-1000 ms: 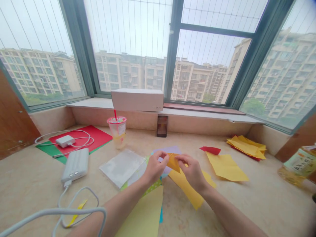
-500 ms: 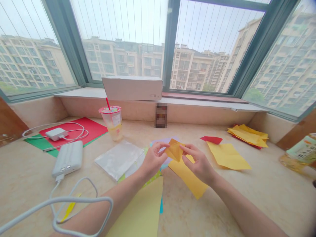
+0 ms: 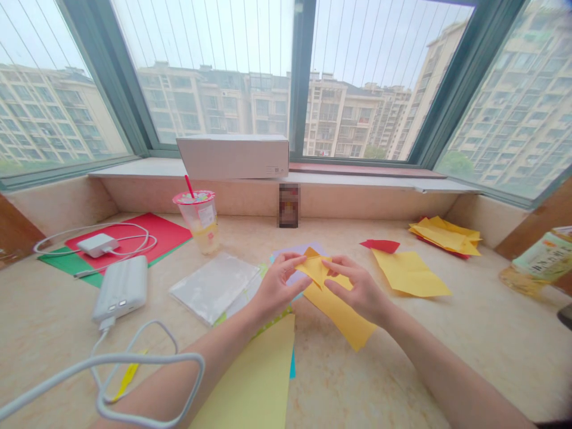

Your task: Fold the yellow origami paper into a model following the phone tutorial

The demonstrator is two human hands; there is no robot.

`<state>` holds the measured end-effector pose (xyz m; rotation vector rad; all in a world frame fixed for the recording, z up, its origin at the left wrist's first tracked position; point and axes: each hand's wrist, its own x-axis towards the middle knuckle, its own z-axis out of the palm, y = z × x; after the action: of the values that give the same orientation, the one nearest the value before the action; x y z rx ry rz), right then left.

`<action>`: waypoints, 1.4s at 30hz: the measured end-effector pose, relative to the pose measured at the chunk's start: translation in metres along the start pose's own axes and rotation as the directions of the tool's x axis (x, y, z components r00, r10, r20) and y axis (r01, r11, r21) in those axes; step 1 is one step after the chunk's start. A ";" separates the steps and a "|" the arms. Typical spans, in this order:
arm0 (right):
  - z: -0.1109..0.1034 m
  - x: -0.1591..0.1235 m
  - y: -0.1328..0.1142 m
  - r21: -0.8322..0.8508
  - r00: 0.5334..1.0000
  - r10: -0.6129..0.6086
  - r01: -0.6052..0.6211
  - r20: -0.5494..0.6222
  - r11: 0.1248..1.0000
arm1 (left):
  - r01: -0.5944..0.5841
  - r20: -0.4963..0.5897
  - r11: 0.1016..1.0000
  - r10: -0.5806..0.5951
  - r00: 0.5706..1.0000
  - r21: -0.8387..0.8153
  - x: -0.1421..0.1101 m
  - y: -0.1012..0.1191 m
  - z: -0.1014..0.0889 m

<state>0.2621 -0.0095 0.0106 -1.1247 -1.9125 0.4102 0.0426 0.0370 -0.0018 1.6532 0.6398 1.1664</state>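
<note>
Between my hands is a small folded piece of yellow origami paper (image 3: 315, 271), with crease lines and a pointed top. My left hand (image 3: 281, 280) pinches its left side, fingers over the upper edge and thumb below. On the right side, my right hand (image 3: 357, 286) grips it with fingertips, the thumb lower down. Beneath it lies a flat strip of yellow paper (image 3: 344, 313) slanting toward me. A lilac sheet (image 3: 304, 250) shows partly behind my hands. Under my left forearm is a large pale yellow sheet (image 3: 254, 375).
To the left are a power bank (image 3: 120, 289) with white cables, red paper (image 3: 154, 232), a clear plastic sleeve (image 3: 217, 286) and a drink cup (image 3: 199, 223). On the right lie a yellow sheet (image 3: 411, 274), a red folded piece (image 3: 382, 245), stacked yellow papers (image 3: 447, 235) and a bottle (image 3: 543, 256).
The folded paper has turned flatter between my fingers, and my left fingers now reach further across its top edge. The view has shifted slightly.
</note>
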 end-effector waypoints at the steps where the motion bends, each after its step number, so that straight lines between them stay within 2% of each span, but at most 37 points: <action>1: -0.001 0.000 -0.001 0.003 1.000 0.007 -0.007 0.003 1.000 | 0.002 -0.004 1.000 -0.002 1.000 0.000 0.000 0.000 0.000; 5: -0.002 -0.001 -0.002 -0.032 1.000 0.016 -0.016 0.012 0.999 | -0.004 -0.012 1.000 0.004 1.000 0.012 -0.001 0.003 0.000; 12: 0.002 -0.005 -0.007 -0.140 0.996 -0.081 0.085 0.037 0.986 | -0.027 0.000 0.996 0.027 1.000 0.081 -0.001 0.001 0.000; 17: 0.002 -0.004 -0.005 -0.110 0.996 -0.072 0.077 0.049 0.991 | -0.042 0.022 0.996 0.040 0.999 0.084 0.000 -0.002 0.000; 25: -0.001 -0.006 -0.010 -0.261 0.991 -0.081 0.107 0.108 0.959 | 0.012 0.050 0.999 -0.014 0.999 0.030 -0.001 -0.001 0.001; 31: -0.003 -0.007 -0.015 -0.347 0.981 -0.082 0.139 0.173 0.928 | 0.075 0.032 0.997 -0.074 0.997 -0.022 -0.001 -0.002 0.002; 42: 0.001 -0.011 -0.017 -0.394 0.971 -0.109 0.188 0.214 0.900 | 0.145 0.024 0.988 -0.144 0.989 -0.053 0.000 -0.007 0.003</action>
<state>0.2544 -0.0276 0.0154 -1.2268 -2.3062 0.0207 0.0459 0.0384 -0.0081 1.5447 0.6977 1.0524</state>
